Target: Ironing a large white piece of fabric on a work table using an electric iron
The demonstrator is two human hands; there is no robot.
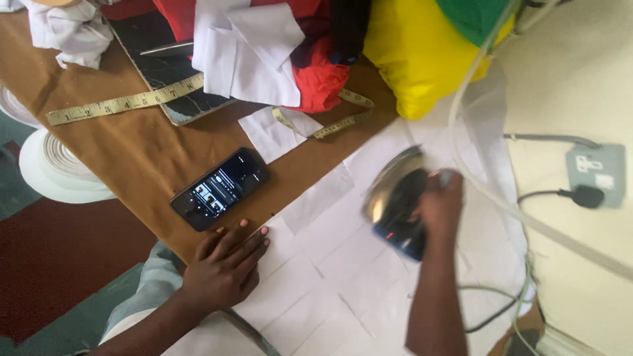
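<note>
White cloth pieces [343, 264] lie flat at lower centre of the bench [132, 151]; left hand [224, 264] presses them, fingers spread. Right hand [440, 204] grips the iron [395, 198] right of centre. We judge it heavy, rigid, hot: handle only. Cloth limp, slippery.

**Colours on the worktop**

The worktop [132, 151] is brown. White fabric pieces [330, 264] cover its right part. The iron [395, 204] is black with a silver soleplate. The tape measure [125, 102] is yellow; the cloths behind are red [323, 79], yellow [422, 53] and green [475, 16]. The phone [219, 188] is black.
</note>
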